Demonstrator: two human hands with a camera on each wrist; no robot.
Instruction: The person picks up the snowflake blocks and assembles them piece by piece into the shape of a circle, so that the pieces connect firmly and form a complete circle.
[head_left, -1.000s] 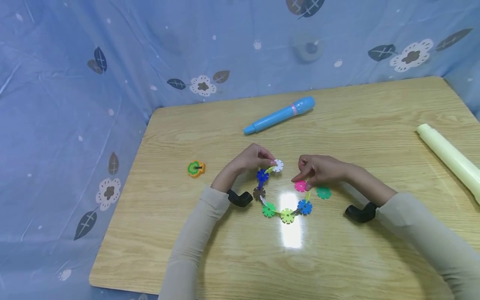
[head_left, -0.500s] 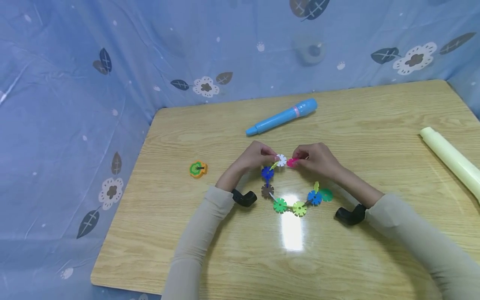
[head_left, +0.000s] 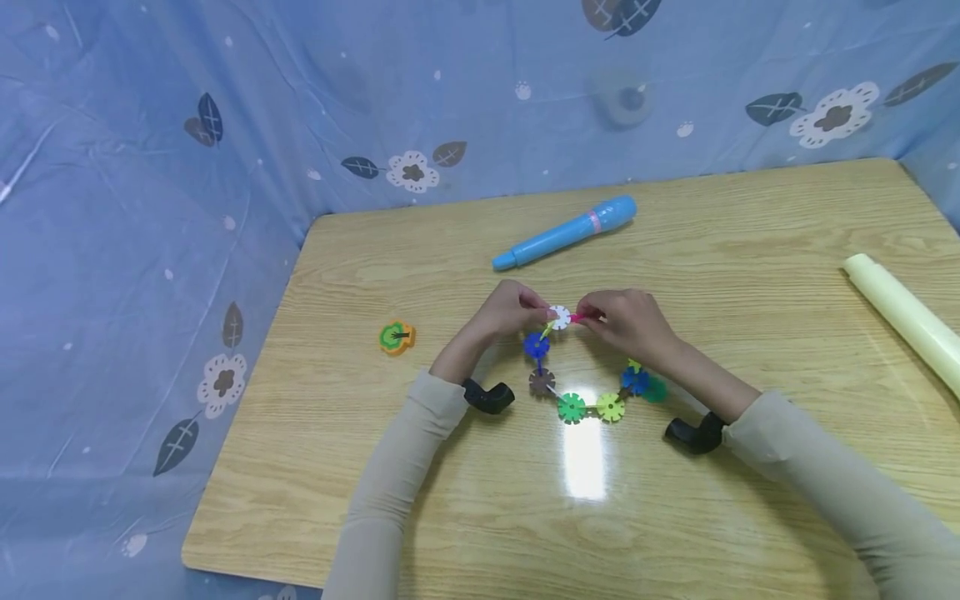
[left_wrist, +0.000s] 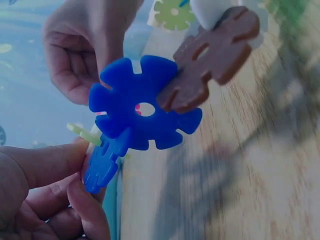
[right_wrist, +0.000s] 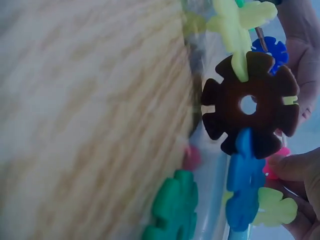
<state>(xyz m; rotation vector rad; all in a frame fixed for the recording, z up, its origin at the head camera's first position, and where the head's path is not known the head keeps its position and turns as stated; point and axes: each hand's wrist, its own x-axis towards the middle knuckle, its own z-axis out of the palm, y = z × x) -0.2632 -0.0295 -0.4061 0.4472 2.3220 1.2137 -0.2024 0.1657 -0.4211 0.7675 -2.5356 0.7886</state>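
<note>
My left hand [head_left: 512, 317] pinches a white notched disc [head_left: 559, 317] at the upper end of a chain of interlocking plastic discs. From there the chain curves through a dark blue disc [head_left: 536, 345], a brown disc [head_left: 542, 382], a green disc [head_left: 572, 407] and a yellow-green disc [head_left: 611, 407] to a blue disc [head_left: 636, 381]. My right hand [head_left: 628, 323] pinches a pink disc [head_left: 576, 318], edge-on against the white one; whether their slots interlock I cannot tell. In the right wrist view, fingers partly cover the pink disc [right_wrist: 272, 169].
A separate-looking teal-green disc [head_left: 656, 390] lies by the chain's right end. Behind the hands is a blue microphone-shaped tube [head_left: 564, 234]. A small tree-shaped piece [head_left: 396, 337] sits to the left, a pale yellow tube [head_left: 903, 312] to the right, on the wooden table [head_left: 300, 467].
My right hand has carried the pink disc up and left to the white disc, where it has turned edge-on. The chain's lower part has shifted right and slightly away from me.
</note>
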